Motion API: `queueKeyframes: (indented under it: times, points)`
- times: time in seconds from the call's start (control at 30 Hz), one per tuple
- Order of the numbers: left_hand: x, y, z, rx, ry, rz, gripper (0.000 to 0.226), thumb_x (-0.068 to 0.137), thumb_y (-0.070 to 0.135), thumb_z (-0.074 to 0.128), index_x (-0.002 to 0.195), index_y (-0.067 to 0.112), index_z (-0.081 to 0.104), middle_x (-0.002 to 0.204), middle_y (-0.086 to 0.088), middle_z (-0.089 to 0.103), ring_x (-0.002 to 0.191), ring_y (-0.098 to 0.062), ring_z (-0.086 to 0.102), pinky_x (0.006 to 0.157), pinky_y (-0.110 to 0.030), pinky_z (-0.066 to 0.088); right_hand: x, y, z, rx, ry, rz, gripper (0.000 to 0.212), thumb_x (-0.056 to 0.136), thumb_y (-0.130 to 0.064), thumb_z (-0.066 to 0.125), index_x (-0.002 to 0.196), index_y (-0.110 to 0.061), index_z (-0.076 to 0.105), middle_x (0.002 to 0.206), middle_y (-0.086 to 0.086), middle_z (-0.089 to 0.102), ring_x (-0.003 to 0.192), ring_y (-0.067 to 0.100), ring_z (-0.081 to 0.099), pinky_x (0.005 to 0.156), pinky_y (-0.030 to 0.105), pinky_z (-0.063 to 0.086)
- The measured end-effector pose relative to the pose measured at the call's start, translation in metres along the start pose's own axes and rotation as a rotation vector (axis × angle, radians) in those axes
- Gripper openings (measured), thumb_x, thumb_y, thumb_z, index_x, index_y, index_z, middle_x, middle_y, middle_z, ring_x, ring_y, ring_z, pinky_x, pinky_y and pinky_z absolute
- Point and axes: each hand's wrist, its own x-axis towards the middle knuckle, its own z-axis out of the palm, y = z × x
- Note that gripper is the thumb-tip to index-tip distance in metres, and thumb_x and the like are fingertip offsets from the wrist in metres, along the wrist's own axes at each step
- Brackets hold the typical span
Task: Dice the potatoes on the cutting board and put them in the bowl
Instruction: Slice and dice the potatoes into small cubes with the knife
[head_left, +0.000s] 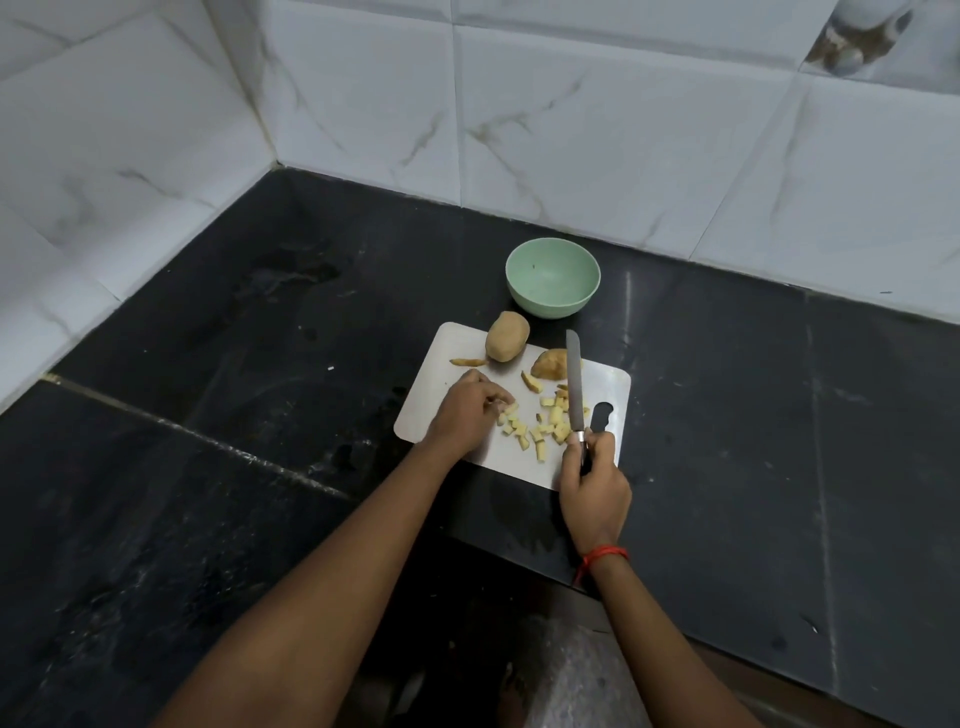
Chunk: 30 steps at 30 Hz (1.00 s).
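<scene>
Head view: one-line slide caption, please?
Right hand holds knife over potato dice on cutting board; left hand at the dice; whole potato, green bowl behind.

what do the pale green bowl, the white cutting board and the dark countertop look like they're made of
The pale green round bowl looks like matte plastic or melamine: even colour, no glare. The white rectangular cutting board seems thin plastic: flat sheet, cut-out handle hole. The dark countertop looks like polished stone, possibly granite: faint sheen, seam between slabs.
</scene>
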Motion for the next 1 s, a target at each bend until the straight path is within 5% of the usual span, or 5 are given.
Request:
queueKeyframes:
  times: [0.2,0.4,0.63,0.9,1.0]
  points:
    - [-0.006,0.020,0.010,-0.168,0.089,0.035,0.028,0.094,0.010,0.067,0.115,0.027,0.074,0.115,0.005,0.063,0.094,-0.003,0.061,0.086,-0.019,0.052,0.001,0.001,0.001,0.010,-0.009,0.010,0.013,0.101,-0.032,0.052,0.092,-0.026,0.046,0.061,-0.007,0.056,0.052,0.016,0.055,0.049,0.036,0.046]
    - [0.023,-0.009,-0.027,0.130,0.266,-0.008,0.039,0.093,0.008,0.067,0.131,0.015,0.066,0.129,-0.001,0.059,0.121,-0.019,0.048,0.101,-0.029,0.043,0.001,0.002,0.002,0.009,-0.011,0.005,0.014,0.101,-0.035,0.050,0.091,-0.027,0.045,0.058,-0.009,0.053,0.049,0.012,0.053,0.046,0.037,0.047]
    - [0.026,-0.016,-0.027,0.260,0.205,0.000,0.020,0.096,0.020,0.068,0.113,0.017,0.077,0.107,0.000,0.064,0.105,-0.017,0.053,0.092,-0.031,0.049,0.002,0.001,-0.001,0.015,-0.013,0.007,0.016,0.102,-0.038,0.047,0.090,-0.028,0.043,0.057,-0.009,0.052,0.048,0.013,0.052,0.046,0.038,0.047]
    - [-0.047,-0.032,-0.003,0.147,0.375,0.108,0.006,0.088,0.014,0.076,0.093,0.012,0.079,0.089,0.001,0.066,0.091,-0.016,0.053,0.080,-0.019,0.041,-0.015,0.001,0.001,-0.177,-0.152,-0.634,0.020,0.099,-0.029,0.054,0.090,-0.015,0.065,0.061,-0.001,0.057,0.048,0.023,0.052,0.041,0.035,0.037]
    - [-0.052,-0.038,0.003,0.076,0.394,0.118,0.009,0.089,0.016,0.076,0.096,0.012,0.079,0.094,0.003,0.062,0.095,-0.012,0.050,0.080,-0.018,0.043,-0.011,0.000,0.002,-0.159,-0.146,-0.595,0.016,0.097,-0.028,0.057,0.090,-0.016,0.065,0.062,-0.002,0.059,0.048,0.022,0.054,0.040,0.036,0.040]
